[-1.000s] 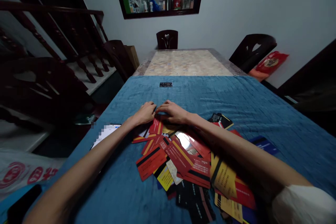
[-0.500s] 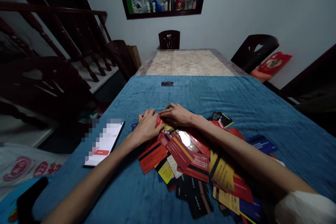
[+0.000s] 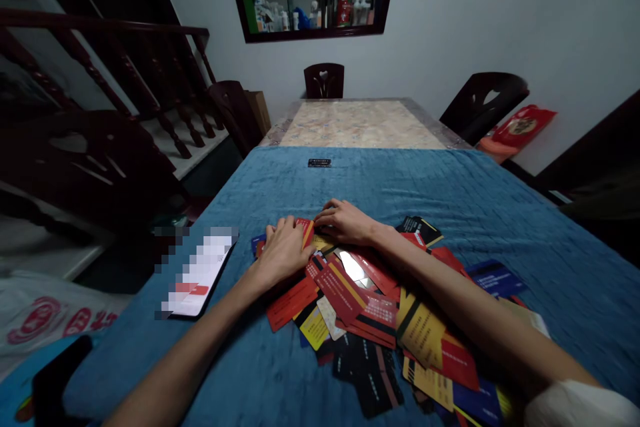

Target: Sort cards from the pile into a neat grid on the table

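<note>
A spread pile of cards (image 3: 345, 293) in red, yellow, gold, black and blue lies overlapping on the blue cloth. At its far left edge, my left hand (image 3: 285, 250) is bent around a red card with a yellow stripe (image 3: 307, 232), which shows between the thumb and fingers. Just to the right, my right hand (image 3: 345, 221) rests low over the pile, fingers stretched toward that card and holding nothing visible. Its fingertips are close to the card's edge; contact is unclear. Under my right forearm, part of the pile is hidden.
A phone (image 3: 203, 273) lies left of my left forearm. Farther off on the cloth is a small black card-like object (image 3: 319, 163). Dark wooden chairs (image 3: 324, 81) stand around the table, and a white plastic bag (image 3: 50, 313) is at the lower left.
My two hands have drawn slightly apart, and more of the striped red card shows between them. The camera view has shifted a little. The rest of the pile looks much the same.
</note>
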Demonstrator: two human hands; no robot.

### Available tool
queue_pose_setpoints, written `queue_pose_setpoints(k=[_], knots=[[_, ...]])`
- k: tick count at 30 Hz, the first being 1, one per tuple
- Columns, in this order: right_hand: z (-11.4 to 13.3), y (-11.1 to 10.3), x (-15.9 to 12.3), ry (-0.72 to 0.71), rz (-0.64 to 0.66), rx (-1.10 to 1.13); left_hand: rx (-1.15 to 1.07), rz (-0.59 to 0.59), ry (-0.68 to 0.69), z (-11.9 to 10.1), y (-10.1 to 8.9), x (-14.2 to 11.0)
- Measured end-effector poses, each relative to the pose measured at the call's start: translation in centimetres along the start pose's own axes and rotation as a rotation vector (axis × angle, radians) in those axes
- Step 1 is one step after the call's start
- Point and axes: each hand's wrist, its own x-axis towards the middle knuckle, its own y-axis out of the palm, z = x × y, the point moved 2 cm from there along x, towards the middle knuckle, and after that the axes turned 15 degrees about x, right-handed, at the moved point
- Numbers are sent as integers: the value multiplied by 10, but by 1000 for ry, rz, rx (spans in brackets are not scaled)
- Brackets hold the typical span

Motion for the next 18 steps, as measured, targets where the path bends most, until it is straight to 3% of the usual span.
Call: queue_pose_setpoints(k=[8,18], knots=[[-1,4,-1,-16,-60,65,-97,-14,54,-3,6,3],[4,3,-3,4,-7,143,-268,-205,188,1,19,5]])
